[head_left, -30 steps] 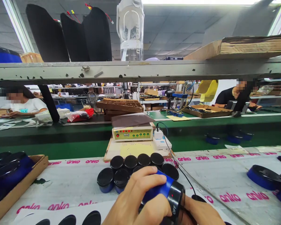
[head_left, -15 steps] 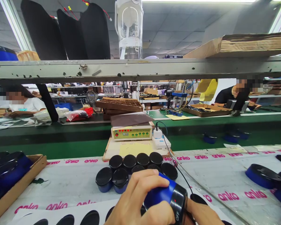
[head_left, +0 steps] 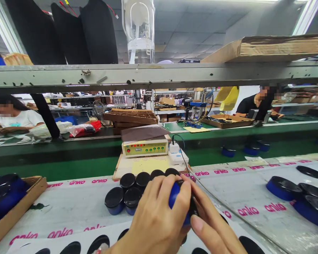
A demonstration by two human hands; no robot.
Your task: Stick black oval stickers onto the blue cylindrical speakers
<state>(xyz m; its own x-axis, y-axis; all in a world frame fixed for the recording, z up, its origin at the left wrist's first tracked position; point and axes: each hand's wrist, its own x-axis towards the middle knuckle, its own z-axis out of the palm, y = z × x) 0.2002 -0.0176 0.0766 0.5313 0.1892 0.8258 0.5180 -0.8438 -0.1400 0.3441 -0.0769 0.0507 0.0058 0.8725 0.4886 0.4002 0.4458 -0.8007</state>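
on the white bench (head_left: 69, 208), blue canisters (head_left: 115, 201) cluster beneath a grey shelf (head_left: 159, 72).

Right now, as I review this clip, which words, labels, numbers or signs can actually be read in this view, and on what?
"anko": repeated in pink along the white bench sheet.
Yellow-faced control box: panel labels too small to read.
Clear jug above the shelf: lettering too blurred to read.

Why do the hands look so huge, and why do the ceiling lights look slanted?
In the head view, the left hand and right hand around the blue cylinder look huge because they are closest to the camera. The wide lens stretches the edges, so the ceiling light tube leans.
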